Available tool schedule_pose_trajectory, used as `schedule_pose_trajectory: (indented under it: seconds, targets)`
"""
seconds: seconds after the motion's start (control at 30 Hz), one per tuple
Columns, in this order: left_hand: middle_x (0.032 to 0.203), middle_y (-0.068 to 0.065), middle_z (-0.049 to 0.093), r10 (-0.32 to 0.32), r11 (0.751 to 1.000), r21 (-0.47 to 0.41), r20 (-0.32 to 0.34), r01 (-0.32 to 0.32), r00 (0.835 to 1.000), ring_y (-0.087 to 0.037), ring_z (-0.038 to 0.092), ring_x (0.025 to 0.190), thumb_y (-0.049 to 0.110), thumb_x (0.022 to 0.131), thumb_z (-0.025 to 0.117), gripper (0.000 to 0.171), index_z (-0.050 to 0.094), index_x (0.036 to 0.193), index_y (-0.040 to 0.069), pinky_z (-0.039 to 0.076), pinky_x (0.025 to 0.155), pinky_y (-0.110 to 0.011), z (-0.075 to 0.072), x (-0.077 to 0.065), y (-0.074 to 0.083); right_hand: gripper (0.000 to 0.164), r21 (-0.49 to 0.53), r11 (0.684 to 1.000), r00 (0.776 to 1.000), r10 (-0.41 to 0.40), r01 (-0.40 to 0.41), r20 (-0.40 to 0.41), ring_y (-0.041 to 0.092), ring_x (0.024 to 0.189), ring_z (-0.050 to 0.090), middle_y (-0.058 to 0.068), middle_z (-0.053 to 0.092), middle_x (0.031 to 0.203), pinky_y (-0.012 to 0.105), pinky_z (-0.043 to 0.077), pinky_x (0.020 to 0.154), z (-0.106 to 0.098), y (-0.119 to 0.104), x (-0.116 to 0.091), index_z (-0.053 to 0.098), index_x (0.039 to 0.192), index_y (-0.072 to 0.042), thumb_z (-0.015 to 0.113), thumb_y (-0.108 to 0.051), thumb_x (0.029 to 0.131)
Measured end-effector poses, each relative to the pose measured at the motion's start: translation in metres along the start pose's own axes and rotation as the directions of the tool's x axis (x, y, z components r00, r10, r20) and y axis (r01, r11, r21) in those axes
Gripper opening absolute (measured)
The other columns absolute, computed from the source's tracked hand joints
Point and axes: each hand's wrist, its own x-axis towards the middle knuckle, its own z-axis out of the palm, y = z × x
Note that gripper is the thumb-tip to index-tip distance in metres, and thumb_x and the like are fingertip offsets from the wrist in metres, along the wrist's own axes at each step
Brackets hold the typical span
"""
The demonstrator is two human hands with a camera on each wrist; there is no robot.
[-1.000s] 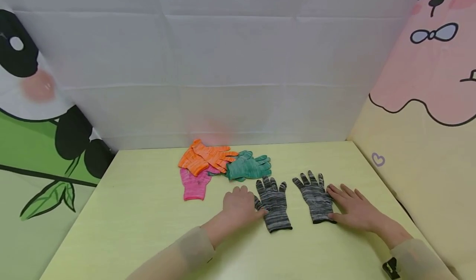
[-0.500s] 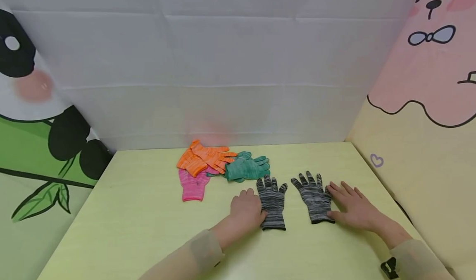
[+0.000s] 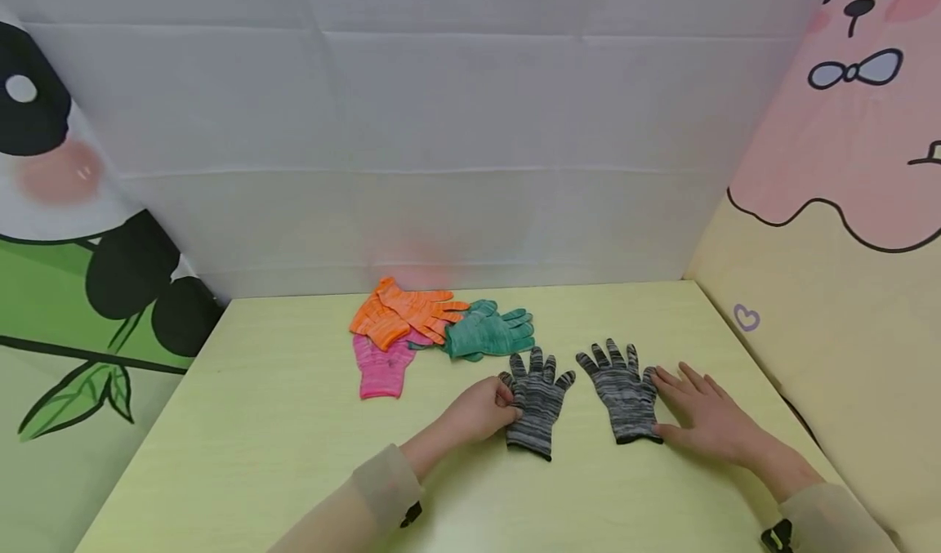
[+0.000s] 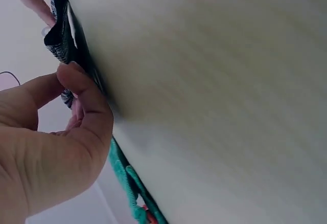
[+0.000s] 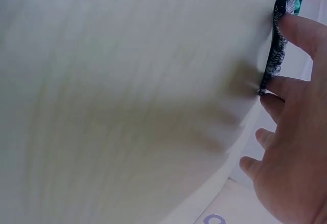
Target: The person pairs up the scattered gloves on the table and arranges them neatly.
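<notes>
Two black-and-grey striped knit gloves lie side by side on the table, fingers pointing away. My left hand pinches the left-side edge of the left striped glove between thumb and fingers. In the left wrist view that glove's cuff gapes a little, and the thumb and fingers meet at its edge. The right hand has its fingers straight and spread. Its thumb and index finger touch the right edge of the other striped glove, whose thin side appears in the right wrist view.
Behind the striped gloves, an orange pair overlaps a pink glove and a green glove. The pale yellow table meets a white cloth backdrop. Cartoon-printed panels stand on both sides.
The left striped glove first shifted and straightened, then turned so its cuff swung left and its fingers lean right. My left hand turned and now pinches its edge. The right hand has barely moved.
</notes>
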Motion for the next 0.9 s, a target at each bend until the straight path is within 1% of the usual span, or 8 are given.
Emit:
schedule_pose_trajectory:
  seconds: [0.13, 0.23, 0.43, 0.53, 0.63, 0.73, 0.8, 0.9]
  targets:
    - [0.086, -0.006, 0.069, -0.060, 0.979, -0.192, 0.051, 0.069, 0.997, -0.015, 0.063, 0.060, 0.021, 0.095, 0.076, 0.055, 0.056, 0.137, -0.007, 0.057, 0.059, -0.031, -0.0002, 0.0010, -0.0034, 0.086, -0.002, 1.000, 1.000, -0.005, 0.005, 0.004, 0.049, 0.150, 0.020, 0.017, 0.037, 0.161, 0.070, 0.017, 0.114, 0.0010, 0.0000, 0.0001, 0.042, 0.156, -0.003, 0.064, -0.058, 0.094]
    - [0.094, -0.007, 0.071, -0.091, 0.947, -0.301, 0.084, 0.113, 0.992, -0.014, 0.067, 0.066, 0.020, 0.094, 0.076, 0.056, 0.057, 0.138, -0.008, 0.060, 0.064, -0.032, -0.0007, 0.0006, -0.0011, 0.085, -0.002, 1.000, 1.000, -0.009, 0.009, 0.001, 0.049, 0.149, 0.020, 0.017, 0.038, 0.161, 0.070, 0.018, 0.113, 0.0018, 0.0003, 0.0004, 0.042, 0.155, -0.004, 0.065, -0.058, 0.094]
    - [0.088, -0.007, 0.073, -0.189, 0.777, -0.568, 0.200, 0.271, 0.961, -0.013, 0.068, 0.073, 0.010, 0.094, 0.073, 0.013, 0.069, 0.104, 0.001, 0.062, 0.071, -0.034, 0.0030, -0.0014, 0.0044, 0.085, 0.003, 1.000, 1.000, -0.007, 0.007, -0.005, 0.050, 0.149, 0.022, 0.016, 0.039, 0.160, 0.070, 0.018, 0.114, 0.0013, -0.0006, 0.0003, 0.044, 0.155, -0.003, 0.065, -0.058, 0.093]
    - [0.083, -0.006, 0.071, -0.207, 0.728, -0.618, 0.215, 0.297, 0.955, -0.013, 0.067, 0.068, 0.004, 0.094, 0.071, 0.007, 0.067, 0.100, 0.002, 0.062, 0.068, -0.033, 0.0047, -0.0007, 0.0053, 0.085, 0.001, 1.000, 1.000, -0.009, 0.009, -0.001, 0.050, 0.149, 0.022, 0.016, 0.038, 0.161, 0.070, 0.018, 0.114, 0.0009, -0.0008, 0.0004, 0.043, 0.155, -0.003, 0.065, -0.059, 0.093]
    - [0.087, -0.008, 0.072, -0.199, 0.702, -0.643, 0.235, 0.305, 0.951, -0.015, 0.069, 0.070, -0.002, 0.093, 0.067, 0.031, 0.062, 0.124, -0.005, 0.062, 0.069, -0.034, 0.0053, 0.0008, 0.0052, 0.085, -0.005, 1.000, 1.000, -0.014, 0.014, -0.001, 0.049, 0.149, 0.022, 0.016, 0.039, 0.160, 0.070, 0.019, 0.113, 0.0014, -0.0002, 0.0005, 0.043, 0.155, -0.003, 0.065, -0.058, 0.093]
    - [0.098, -0.013, 0.073, -0.181, 0.673, -0.669, 0.265, 0.316, 0.947, -0.021, 0.074, 0.079, -0.007, 0.092, 0.063, 0.065, 0.038, 0.152, -0.007, 0.062, 0.075, -0.039, 0.0055, 0.0020, 0.0046, 0.085, -0.009, 1.000, 1.000, -0.018, 0.018, -0.002, 0.049, 0.149, 0.022, 0.017, 0.039, 0.160, 0.071, 0.020, 0.113, 0.0020, 0.0003, 0.0009, 0.043, 0.155, -0.003, 0.065, -0.058, 0.093]
    - [0.105, -0.015, 0.073, -0.171, 0.654, -0.684, 0.283, 0.323, 0.944, -0.026, 0.075, 0.086, -0.010, 0.091, 0.060, 0.076, 0.026, 0.159, -0.004, 0.061, 0.078, -0.041, 0.0059, 0.0025, 0.0039, 0.085, -0.009, 1.000, 1.000, -0.022, 0.022, -0.004, 0.048, 0.149, 0.022, 0.017, 0.039, 0.160, 0.071, 0.020, 0.112, 0.0023, 0.0006, 0.0013, 0.044, 0.155, -0.003, 0.065, -0.058, 0.093]
    - [0.109, -0.018, 0.073, -0.146, 0.629, -0.709, 0.296, 0.320, 0.944, -0.031, 0.075, 0.093, -0.013, 0.090, 0.056, 0.078, 0.027, 0.161, 0.002, 0.061, 0.081, -0.044, 0.0063, 0.0027, 0.0034, 0.085, -0.008, 1.000, 1.000, -0.025, 0.025, -0.002, 0.048, 0.150, 0.021, 0.017, 0.039, 0.160, 0.070, 0.020, 0.112, 0.0019, 0.0002, 0.0019, 0.044, 0.155, -0.003, 0.065, -0.058, 0.093]
